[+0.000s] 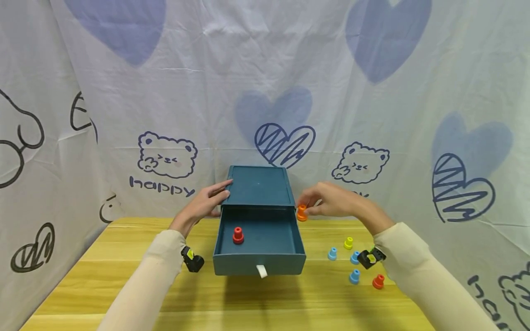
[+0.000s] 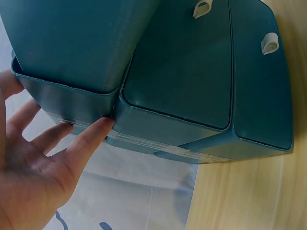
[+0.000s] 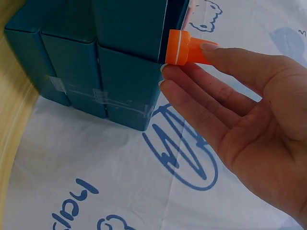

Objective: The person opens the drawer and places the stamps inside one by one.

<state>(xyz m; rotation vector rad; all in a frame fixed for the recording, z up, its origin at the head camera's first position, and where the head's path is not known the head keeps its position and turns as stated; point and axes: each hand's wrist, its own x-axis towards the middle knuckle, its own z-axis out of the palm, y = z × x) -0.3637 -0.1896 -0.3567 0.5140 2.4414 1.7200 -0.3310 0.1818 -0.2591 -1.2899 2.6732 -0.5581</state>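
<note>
Cloth (image 1: 207,92) behind, our left hand (image 1: 203,204) holds nothing; our right hand (image 1: 330,199) pinches a peg (image 1: 302,214), likely next for the centre-frame drawer (image 1: 236,265).

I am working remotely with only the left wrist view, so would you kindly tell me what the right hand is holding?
Observer: The right hand pinches an orange piece between thumb and fingers.
Operator: Thank you. My view shows only the outside of the open drawer; is anything inside it?
Observer: Yes, one red piece stands in it, left of the middle in the head view.
Operator: And what is on the table to the right of the drawer unit?
Observer: I see a yellow piece, a second red one and three light blue ones there.
</note>
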